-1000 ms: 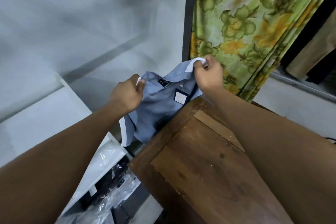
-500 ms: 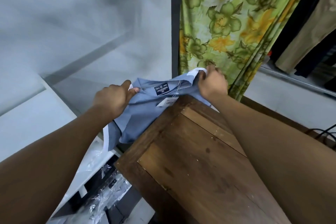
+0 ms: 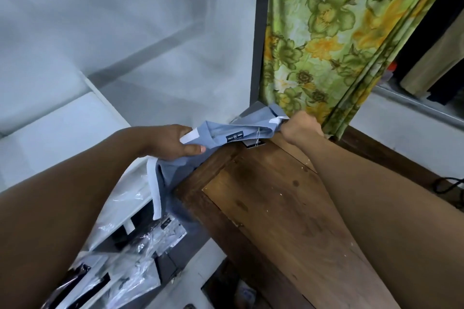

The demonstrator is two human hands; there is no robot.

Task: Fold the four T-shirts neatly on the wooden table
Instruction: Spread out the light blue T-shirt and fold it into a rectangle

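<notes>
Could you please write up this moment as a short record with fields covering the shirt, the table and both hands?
Garment: blue-grey collared shirt with white trim, neck label showing, not yet folded
Position: stretched across the far left corner of the brown wooden table, part hanging off the edge
Left hand: grips the shirt at a white-edged end
Right hand: grips the opposite end, near the table's far corner
Backdrop: green floral curtain
Beside table: clear plastic bags, lower left

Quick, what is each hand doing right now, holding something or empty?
Left hand: gripping the blue shirt near its collar.
Right hand: gripping the same shirt's other end.
</notes>
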